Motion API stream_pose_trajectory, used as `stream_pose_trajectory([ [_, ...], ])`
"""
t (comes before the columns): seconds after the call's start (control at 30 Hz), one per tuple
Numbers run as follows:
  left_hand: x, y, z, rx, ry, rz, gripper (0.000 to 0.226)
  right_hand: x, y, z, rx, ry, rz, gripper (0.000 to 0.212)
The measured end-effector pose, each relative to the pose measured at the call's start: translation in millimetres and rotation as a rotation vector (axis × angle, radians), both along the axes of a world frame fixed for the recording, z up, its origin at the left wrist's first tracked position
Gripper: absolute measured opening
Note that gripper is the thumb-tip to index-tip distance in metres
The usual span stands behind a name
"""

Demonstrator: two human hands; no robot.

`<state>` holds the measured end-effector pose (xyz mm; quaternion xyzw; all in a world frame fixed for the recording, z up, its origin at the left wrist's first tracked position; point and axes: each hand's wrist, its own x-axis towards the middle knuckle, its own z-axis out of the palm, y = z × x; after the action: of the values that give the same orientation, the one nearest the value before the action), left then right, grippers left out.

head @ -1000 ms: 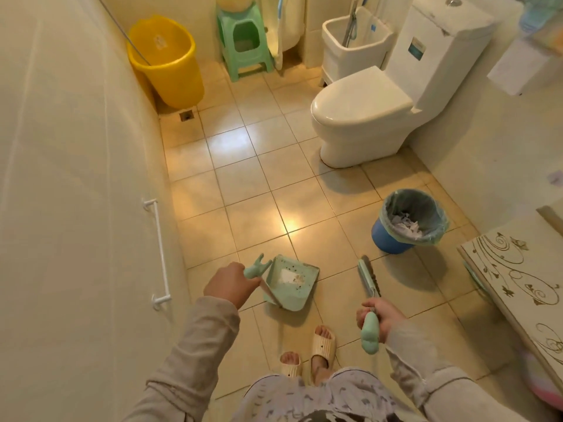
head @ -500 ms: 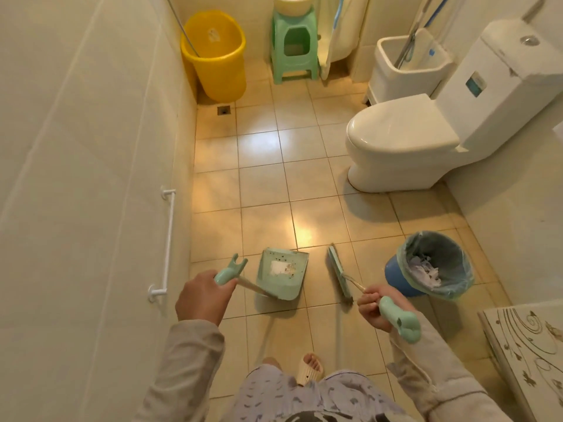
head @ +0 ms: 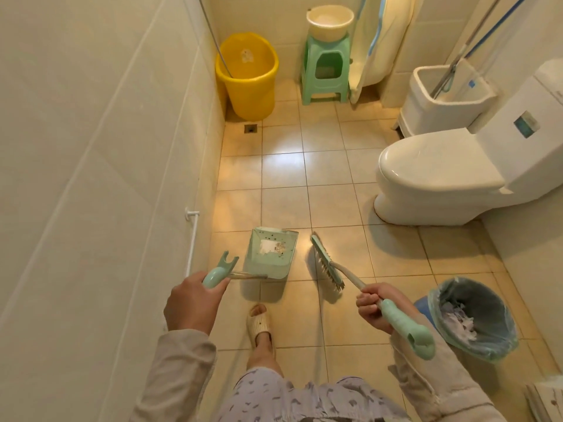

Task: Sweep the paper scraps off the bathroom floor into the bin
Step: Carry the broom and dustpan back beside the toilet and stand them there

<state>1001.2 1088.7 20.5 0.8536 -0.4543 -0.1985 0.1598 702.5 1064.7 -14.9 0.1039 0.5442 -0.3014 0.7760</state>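
Here, left hand clasps the dustpan handle, right hand clasps the brush; bin at four o'clock; no legible writing.

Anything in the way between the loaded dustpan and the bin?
Nothing fixed. Only the brush in the right hand sits between the dustpan, held in the left hand, and the lined bin; bare floor tiles otherwise.

Warm yellowish light, moderately bright. Glare patch on floor tiles mid-room. Soft shadows under toilet and dustpan. Wide-angle bending at edges; focus slightly soft throughout.
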Motion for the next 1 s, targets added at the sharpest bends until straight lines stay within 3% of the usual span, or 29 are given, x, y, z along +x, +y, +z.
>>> stream_pose_trajectory([
  [0.4, 95, -193, 15, 0.018, 0.006, -0.202, 0.031, 66, -71, 5, 0.066, 0.057, -0.168, 0.026],
  [0.53, 103, -245, 12, 0.022, 0.02, -0.208, 0.041, 85, -110, 7, 0.068, 0.076, -0.19, 0.022],
  [1.0, 91, -433, -11, 0.047, 0.051, -0.225, 0.039, 74, -370, -1, -0.06, 0.004, -0.15, 0.021],
])
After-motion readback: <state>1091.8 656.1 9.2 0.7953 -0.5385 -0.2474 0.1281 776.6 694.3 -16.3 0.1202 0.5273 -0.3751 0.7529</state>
